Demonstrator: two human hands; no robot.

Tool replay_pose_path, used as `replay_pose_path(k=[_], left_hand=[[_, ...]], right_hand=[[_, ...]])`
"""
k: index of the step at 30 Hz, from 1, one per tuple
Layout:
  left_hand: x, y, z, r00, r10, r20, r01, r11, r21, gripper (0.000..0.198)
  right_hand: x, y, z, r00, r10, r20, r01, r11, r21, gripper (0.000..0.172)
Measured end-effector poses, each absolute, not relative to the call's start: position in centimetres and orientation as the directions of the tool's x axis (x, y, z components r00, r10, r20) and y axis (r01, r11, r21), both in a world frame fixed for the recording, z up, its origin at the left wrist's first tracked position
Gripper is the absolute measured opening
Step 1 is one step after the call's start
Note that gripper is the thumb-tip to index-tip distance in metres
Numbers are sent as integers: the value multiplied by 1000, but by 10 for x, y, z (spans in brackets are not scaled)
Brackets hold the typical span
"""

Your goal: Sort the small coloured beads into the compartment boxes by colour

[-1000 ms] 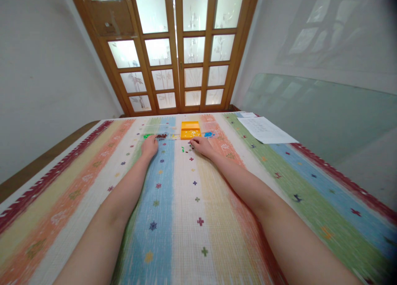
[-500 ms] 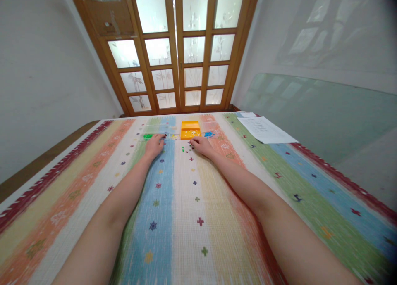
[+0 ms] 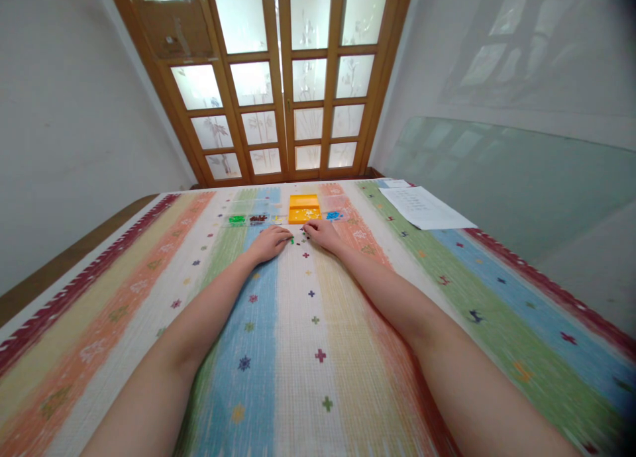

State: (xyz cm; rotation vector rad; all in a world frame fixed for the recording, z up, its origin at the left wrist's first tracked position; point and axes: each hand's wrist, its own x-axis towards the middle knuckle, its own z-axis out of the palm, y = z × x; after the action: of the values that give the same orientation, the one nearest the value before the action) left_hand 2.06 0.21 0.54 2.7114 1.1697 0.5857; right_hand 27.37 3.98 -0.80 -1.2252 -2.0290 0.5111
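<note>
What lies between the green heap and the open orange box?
In the head view: dark brown pieces beside the green heap, then yellow pieces nearer the orange box.

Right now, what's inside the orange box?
Inside the orange box, small pale pieces lie scattered in the near part. Whatever is directly beneath them is covered, so I can't tell.

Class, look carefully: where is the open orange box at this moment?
In the head view, the orange box sits just beyond the right hand, between small yellow pieces on its left and blue pieces on its right.
</note>
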Motion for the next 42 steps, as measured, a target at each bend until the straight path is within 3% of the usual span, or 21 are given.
replay_pose_path(k=[13,20,32,36,42], left_hand=[[24,4,2,652,715,251,646,-698,311,43],[18,9,-4,640,709,296,640,-705,306,42],[-18,37,-9,199,877,438,852,-375,365,53],[-30,45,-7,75,918,390,867,-253,429,54],[-34,49,-16,58,968,245,846,-178,502,57]], right_hand=[[274,40,-8,-305,881,361,613,472,-634,28],[274,39,-8,-302,880,367,598,474,-646,27],[275,42,-11,-309,870,383,585,492,-645,26],[275,43,-12,-307,876,372,594,482,-644,26],[275,43,-12,-306,878,367,588,478,-652,25]])
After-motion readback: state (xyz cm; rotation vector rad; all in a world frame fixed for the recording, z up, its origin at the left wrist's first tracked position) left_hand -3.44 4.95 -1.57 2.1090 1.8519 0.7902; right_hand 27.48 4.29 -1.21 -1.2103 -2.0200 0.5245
